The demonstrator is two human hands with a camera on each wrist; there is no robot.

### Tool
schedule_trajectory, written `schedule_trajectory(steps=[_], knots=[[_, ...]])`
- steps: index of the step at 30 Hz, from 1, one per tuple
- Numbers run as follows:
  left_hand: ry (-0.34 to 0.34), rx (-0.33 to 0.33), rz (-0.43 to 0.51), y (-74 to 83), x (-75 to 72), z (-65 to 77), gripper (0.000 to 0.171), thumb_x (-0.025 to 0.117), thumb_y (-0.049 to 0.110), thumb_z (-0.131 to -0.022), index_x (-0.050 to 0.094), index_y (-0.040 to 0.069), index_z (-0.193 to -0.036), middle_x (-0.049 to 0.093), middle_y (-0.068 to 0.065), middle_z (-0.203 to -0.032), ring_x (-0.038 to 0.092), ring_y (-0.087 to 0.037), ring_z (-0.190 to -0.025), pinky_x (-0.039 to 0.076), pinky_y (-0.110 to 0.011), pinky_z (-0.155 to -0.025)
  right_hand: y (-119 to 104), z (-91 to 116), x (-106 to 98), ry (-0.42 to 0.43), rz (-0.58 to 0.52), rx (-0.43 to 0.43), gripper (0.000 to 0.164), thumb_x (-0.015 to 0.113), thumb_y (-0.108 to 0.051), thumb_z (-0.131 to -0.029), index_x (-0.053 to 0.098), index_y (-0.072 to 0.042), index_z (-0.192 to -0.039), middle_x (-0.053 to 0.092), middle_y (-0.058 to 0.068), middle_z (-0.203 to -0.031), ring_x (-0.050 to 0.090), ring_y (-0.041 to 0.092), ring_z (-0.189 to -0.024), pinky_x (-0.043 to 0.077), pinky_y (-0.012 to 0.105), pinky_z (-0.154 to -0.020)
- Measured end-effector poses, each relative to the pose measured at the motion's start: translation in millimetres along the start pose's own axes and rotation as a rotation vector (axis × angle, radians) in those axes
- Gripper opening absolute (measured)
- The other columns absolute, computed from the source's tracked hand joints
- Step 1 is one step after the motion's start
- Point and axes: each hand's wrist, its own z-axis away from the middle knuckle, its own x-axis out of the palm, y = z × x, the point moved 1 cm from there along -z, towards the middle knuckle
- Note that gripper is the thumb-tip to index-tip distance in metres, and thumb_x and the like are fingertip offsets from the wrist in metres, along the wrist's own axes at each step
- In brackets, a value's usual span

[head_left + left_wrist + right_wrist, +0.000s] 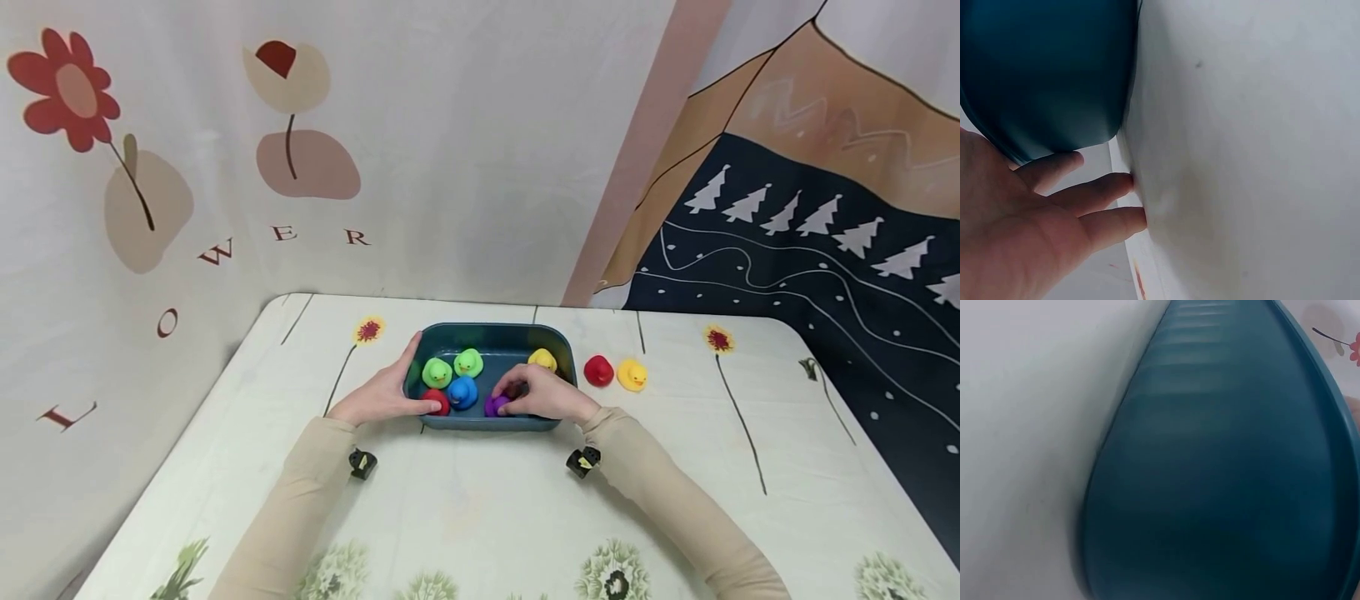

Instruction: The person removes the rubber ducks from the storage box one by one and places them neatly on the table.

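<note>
A dark blue-green plastic bin (495, 423) stands on the table with small rubber ducks inside. My left hand (382, 393) holds its left end, with the thumb over the front rim at a red duck (437, 401) and the fingers outside. In the left wrist view, the index fingertip (1075, 159) is at the bin wall and the other fingers are spread. My right hand (546, 393) reaches over the front rim and pinches a purple duck (492, 407), partly hidden by the fingers. Two green ducks (468, 362) and a blue duck (462, 392) sit nearby.
A yellow duck (542, 359) is at the bin's back right, behind my right hand. Right of the bin, a red duck (598, 371) and another yellow duck (632, 375) stand on the flower-print tablecloth (480, 508). Printed curtains hang behind the table.
</note>
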Motion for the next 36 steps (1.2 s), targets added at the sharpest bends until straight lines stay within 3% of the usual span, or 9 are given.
schedule_trajectory(steps=[6,22,28,32,36], knots=[[0.002,0.007,-0.003,-0.4,0.5,-0.5,0.116,0.077,0.041,-0.080,-0.008,0.020,-0.156,0.015,-0.019,-0.158,0.024,-0.041,-0.139,0.027,-0.062,-0.105,-0.6,1.4,0.4,0.006,-0.018,-0.018,0.020,0.069,-0.005,-0.089,0.071,-0.005,-0.108,0.065,0.003,-0.102,0.058,0.018,-0.090,0.050,0.026,-0.079],[-0.002,0.014,-0.015,0.7,-0.9,1.1,0.116,0.077,0.041,-0.081,-0.008,0.019,-0.155,0.015,-0.020,-0.157,0.026,-0.041,-0.138,0.028,-0.061,-0.105,-0.4,10.4,-10.4,0.140,-0.137,-0.131,0.022,0.074,-0.011,-0.085,0.075,-0.008,-0.107,0.066,0.001,-0.102,0.056,0.022,-0.095,0.053,0.032,-0.076],[-0.006,0.023,-0.008,3.5,-2.0,0.4,0.116,0.077,0.045,-0.080,-0.008,0.017,-0.155,0.016,-0.021,-0.157,0.027,-0.041,-0.138,0.028,-0.061,-0.105,-0.9,21.8,-22.9,0.188,-0.145,-0.117,0.024,0.073,-0.011,-0.086,0.074,-0.006,-0.109,0.066,0.005,-0.106,0.056,0.024,-0.097,0.053,0.032,-0.078],[-0.008,0.023,-0.013,2.1,-1.8,0.5,0.116,0.077,0.044,-0.080,-0.008,0.017,-0.155,0.017,-0.021,-0.157,0.027,-0.041,-0.137,0.029,-0.061,-0.105,-10.2,33.7,-27.6,0.191,-0.157,-0.081,0.025,0.072,-0.005,-0.086,0.071,0.002,-0.110,0.064,0.014,-0.108,0.059,0.029,-0.096,0.053,0.031,-0.078],[-0.002,0.022,-0.019,1.3,-0.5,0.2,0.116,0.077,0.043,-0.081,-0.008,0.018,-0.155,0.018,-0.023,-0.156,0.026,-0.042,-0.138,0.029,-0.061,-0.104,-4.4,39.5,-28.0,0.206,-0.147,-0.068,0.027,0.073,-0.005,-0.086,0.071,0.001,-0.111,0.063,0.014,-0.111,0.059,0.029,-0.096,0.053,0.032,-0.080]])
